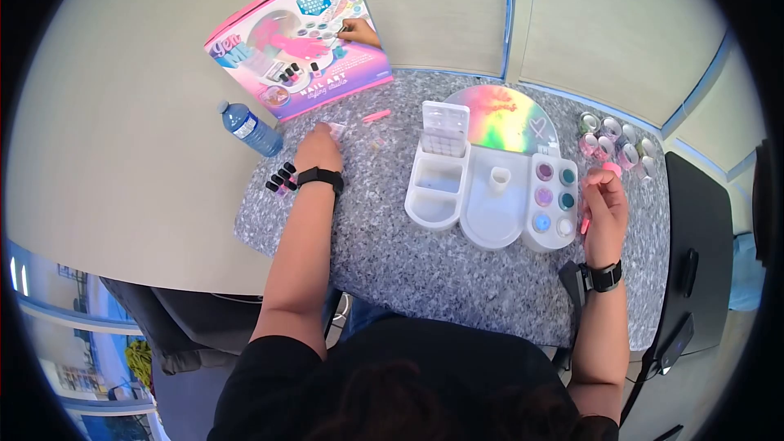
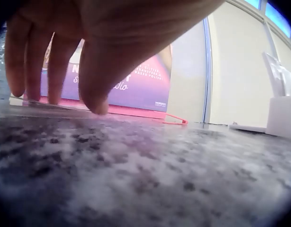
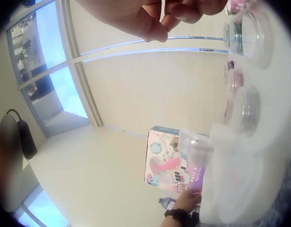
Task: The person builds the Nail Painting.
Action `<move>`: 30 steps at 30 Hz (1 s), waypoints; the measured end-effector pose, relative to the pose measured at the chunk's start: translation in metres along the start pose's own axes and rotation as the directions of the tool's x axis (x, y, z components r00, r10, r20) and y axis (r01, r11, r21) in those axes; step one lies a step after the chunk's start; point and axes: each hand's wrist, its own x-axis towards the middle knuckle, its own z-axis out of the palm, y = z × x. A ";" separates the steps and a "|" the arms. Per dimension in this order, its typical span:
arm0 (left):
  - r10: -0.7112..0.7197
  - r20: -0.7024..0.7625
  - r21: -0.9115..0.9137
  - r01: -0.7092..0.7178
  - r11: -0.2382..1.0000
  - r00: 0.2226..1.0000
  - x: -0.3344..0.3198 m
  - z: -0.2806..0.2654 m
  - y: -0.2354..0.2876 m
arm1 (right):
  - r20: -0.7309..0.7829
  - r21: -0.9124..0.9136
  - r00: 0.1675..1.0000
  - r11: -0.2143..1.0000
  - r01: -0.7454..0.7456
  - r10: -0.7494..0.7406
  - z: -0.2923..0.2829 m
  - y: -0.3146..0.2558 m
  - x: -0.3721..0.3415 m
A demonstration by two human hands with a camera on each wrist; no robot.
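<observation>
In the head view my left hand (image 1: 318,151) reaches down beside the pink box. Its fingertips touch a clear plastic packet (image 1: 336,129) on the table. Seen from the left wrist, the fingers (image 2: 60,71) point down, nearly straight and spread, with clear film (image 2: 55,111) beneath the tips. My right hand (image 1: 604,204) is by the right edge of the six-pot tray (image 1: 555,234). Its fingers hang loosely curled in the right wrist view (image 3: 171,23), and nothing shows between them. A pink item (image 1: 585,224) lies beside that hand.
The pink box (image 1: 327,94) and a water bottle (image 1: 255,131) stand at the left, with small black-capped bottles (image 1: 282,180) nearer. A white compartment tray (image 1: 434,211) and a shiny round-topped panel (image 1: 506,118) are central. Several small jars (image 1: 627,155) stand at the right.
</observation>
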 end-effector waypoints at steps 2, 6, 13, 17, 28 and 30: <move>0.102 0.014 -0.015 -0.102 0.995 0.995 -0.001 -0.003 -0.001 | 0.008 0.028 1.000 1.000 -0.012 0.012 -0.001 0.001 0.000; 0.197 0.083 -0.121 -0.187 0.975 0.977 -0.018 -0.013 0.009 | -0.019 0.023 1.000 0.999 0.024 -0.024 0.000 0.001 0.001; 0.298 0.210 -0.237 -0.248 0.939 0.931 -0.053 -0.039 0.025 | 0.000 0.020 1.000 1.000 0.024 -0.024 -0.001 0.003 0.001; 0.357 0.190 -0.338 -0.280 0.898 0.915 -0.049 -0.030 0.012 | -0.006 0.017 1.000 0.999 0.031 -0.031 0.001 0.002 0.001; 0.362 0.066 -0.362 -0.315 0.877 0.930 -0.046 -0.021 -0.004 | -0.004 0.033 1.000 0.999 0.002 -0.002 0.003 0.002 0.002; 0.397 -0.011 -0.310 -0.381 0.871 0.918 -0.045 -0.025 -0.002 | -0.003 0.038 1.000 0.999 0.003 -0.003 0.002 0.003 0.002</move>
